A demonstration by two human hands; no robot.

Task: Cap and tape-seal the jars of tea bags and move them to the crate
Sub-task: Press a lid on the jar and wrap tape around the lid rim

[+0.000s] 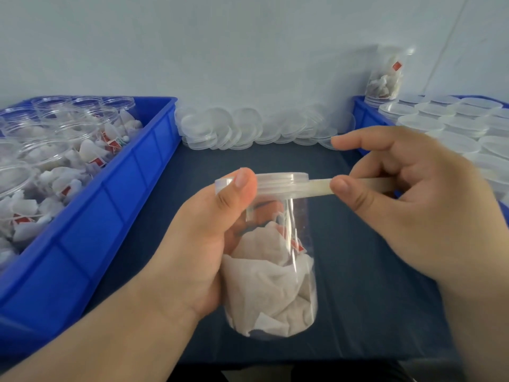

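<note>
A clear plastic jar [275,271] of white tea bags is held above the dark table, its clear cap [281,180] on top. My left hand [203,244] grips the jar's upper side, thumb pressed against the cap's edge. A strip of pale tape [316,187] runs from the cap's rim out to the right. My right hand [418,205] pinches that strip between thumb and fingers, level with the cap.
A blue crate [115,205] at the left holds several open jars of tea bags [55,161]. Loose clear caps [248,130] lie along the back wall. At the right, a second blue crate [363,111] holds capped jars [454,119], with one jar [385,75] lying on top.
</note>
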